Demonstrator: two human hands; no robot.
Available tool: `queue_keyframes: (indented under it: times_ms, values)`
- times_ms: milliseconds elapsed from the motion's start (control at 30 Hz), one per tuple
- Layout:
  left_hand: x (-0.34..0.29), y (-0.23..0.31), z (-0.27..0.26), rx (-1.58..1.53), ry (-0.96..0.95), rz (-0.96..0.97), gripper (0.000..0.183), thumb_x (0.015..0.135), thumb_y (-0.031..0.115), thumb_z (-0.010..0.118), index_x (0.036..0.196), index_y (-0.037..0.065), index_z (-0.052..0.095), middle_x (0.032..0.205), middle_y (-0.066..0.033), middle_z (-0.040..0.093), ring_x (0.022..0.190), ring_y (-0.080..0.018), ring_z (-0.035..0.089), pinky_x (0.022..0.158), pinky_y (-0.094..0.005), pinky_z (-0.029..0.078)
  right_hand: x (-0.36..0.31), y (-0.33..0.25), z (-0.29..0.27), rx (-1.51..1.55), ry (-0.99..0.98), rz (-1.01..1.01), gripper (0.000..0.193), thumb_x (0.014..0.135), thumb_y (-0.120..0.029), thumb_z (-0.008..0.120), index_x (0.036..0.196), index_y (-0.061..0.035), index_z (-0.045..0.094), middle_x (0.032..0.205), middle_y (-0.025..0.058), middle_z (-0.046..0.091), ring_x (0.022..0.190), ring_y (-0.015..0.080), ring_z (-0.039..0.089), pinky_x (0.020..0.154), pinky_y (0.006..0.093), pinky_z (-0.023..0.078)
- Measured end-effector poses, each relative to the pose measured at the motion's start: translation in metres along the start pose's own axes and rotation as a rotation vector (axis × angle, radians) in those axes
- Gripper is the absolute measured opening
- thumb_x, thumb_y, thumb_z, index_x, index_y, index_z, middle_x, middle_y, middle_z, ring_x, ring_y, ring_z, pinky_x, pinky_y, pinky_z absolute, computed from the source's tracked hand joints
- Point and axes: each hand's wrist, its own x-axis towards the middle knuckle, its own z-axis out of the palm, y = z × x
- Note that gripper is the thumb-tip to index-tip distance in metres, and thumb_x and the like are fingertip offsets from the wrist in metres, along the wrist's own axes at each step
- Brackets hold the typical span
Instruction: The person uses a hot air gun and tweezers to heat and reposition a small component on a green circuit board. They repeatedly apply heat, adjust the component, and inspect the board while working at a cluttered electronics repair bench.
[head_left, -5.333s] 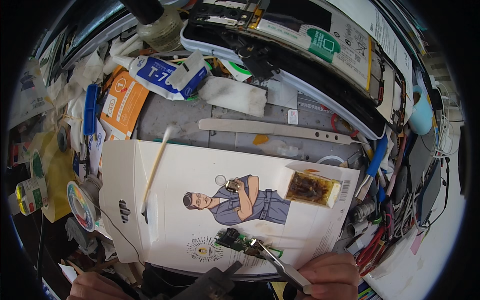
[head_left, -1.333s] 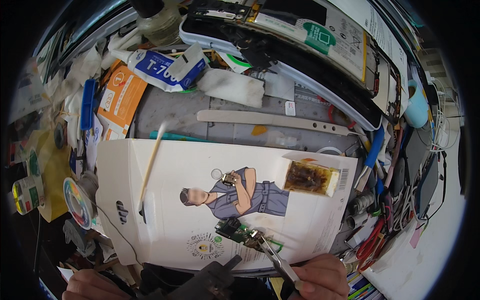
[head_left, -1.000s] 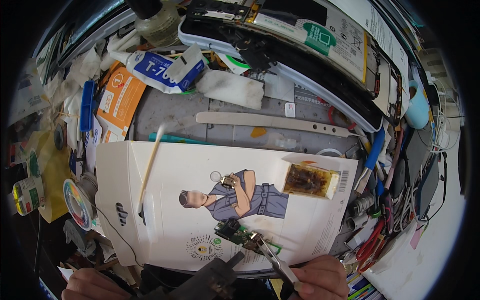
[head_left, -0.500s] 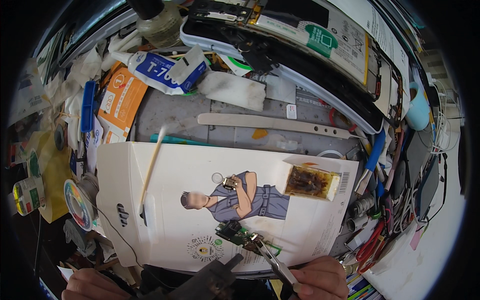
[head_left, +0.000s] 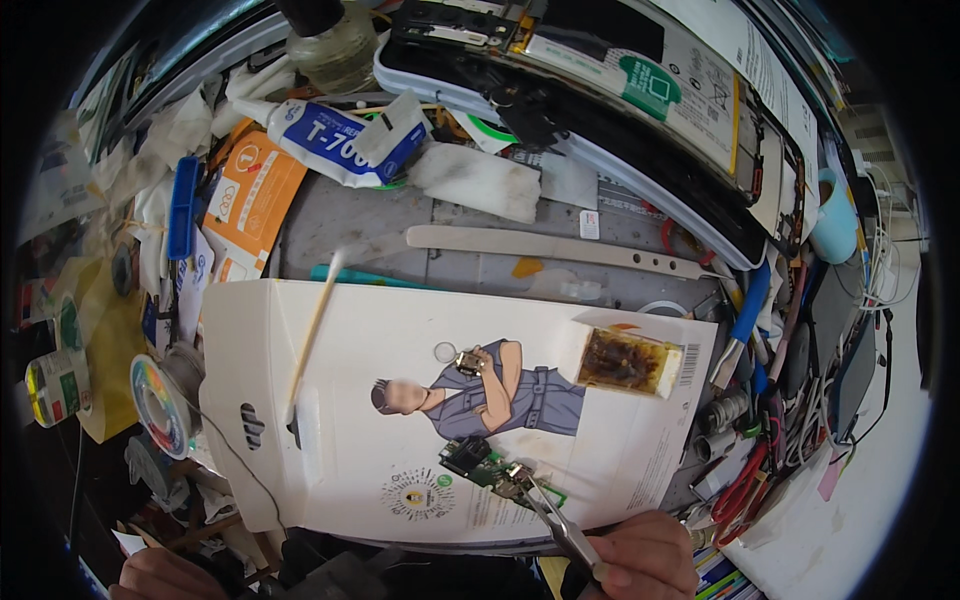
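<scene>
At the lower right, my right hand (head_left: 645, 560) is closed around metal tweezers (head_left: 565, 530). Their tips rest at a metal part on a small green circuit board (head_left: 490, 468), which has a black block at its left end. The board lies over a white printed box (head_left: 350, 330). My left hand (head_left: 170, 575) is curled at the lower left edge, its fingertips hidden. A dark hot-air gun (head_left: 350, 572) shows blurred beside it at the bottom; the hand appears to hold it, though its grip is cut off by the picture edge.
A brown-stained tray (head_left: 630, 362) sits on the box, with a cotton swab (head_left: 315, 335) at left. Long flat tweezers (head_left: 560, 247) lie behind. Beyond are a glue tube (head_left: 345, 140) and an opened phone (head_left: 640, 90). Solder spool (head_left: 160, 405) left; cables (head_left: 740, 490) right.
The hot-air gun has dropped back from beside the board toward the bottom edge, and my left hand is slightly lower. My right hand keeps the tweezers at the board. The whole view has shifted slightly.
</scene>
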Motion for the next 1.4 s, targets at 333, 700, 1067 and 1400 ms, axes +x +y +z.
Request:
queue_keyframes:
  times_ms: [333,700,1067,1400]
  values:
    - [-0.005,-0.001,-0.007,0.003,0.009,0.048,0.056,0.084,0.046,0.060,0.119,0.003,0.050,0.079,-0.0139,0.052,0.054,-0.0274,0.050,0.044,-0.0418,0.044,0.006,-0.008,0.017,-0.151,0.228,0.082,0.018,0.089,-0.012,0.063,0.098,0.0030,0.061,0.085,0.0224,0.068,0.063,0.0269,0.063,0.054,0.0353,0.052]
    - [-0.002,-0.001,-0.006,-0.008,-0.004,0.028,0.054,0.083,0.043,0.061,0.117,0.002,0.051,0.078,-0.0147,0.051,0.052,-0.0271,0.050,0.044,-0.0426,0.043,0.007,-0.006,0.015,-0.134,0.194,0.075,0.019,0.088,-0.011,0.063,0.099,0.0046,0.061,0.085,0.0236,0.068,0.063,0.0273,0.063,0.053,0.0354,0.052]
    - [-0.004,-0.004,-0.005,-0.026,0.040,0.064,0.055,0.082,0.044,0.061,0.117,0.002,0.051,0.078,-0.0138,0.051,0.051,-0.0269,0.050,0.043,-0.0416,0.042,0.007,-0.008,0.014,-0.139,0.185,0.083,0.018,0.089,-0.011,0.062,0.099,0.0036,0.062,0.087,0.0233,0.068,0.063,0.0268,0.064,0.054,0.0355,0.052]
    - [-0.005,-0.002,-0.007,-0.013,0.027,0.060,0.056,0.083,0.046,0.061,0.117,0.003,0.051,0.078,-0.0138,0.052,0.053,-0.0273,0.050,0.044,-0.0424,0.043,0.006,-0.007,0.012,-0.136,0.157,0.074,0.019,0.089,-0.011,0.062,0.101,0.0034,0.061,0.087,0.0224,0.068,0.065,0.0265,0.064,0.055,0.0348,0.053]
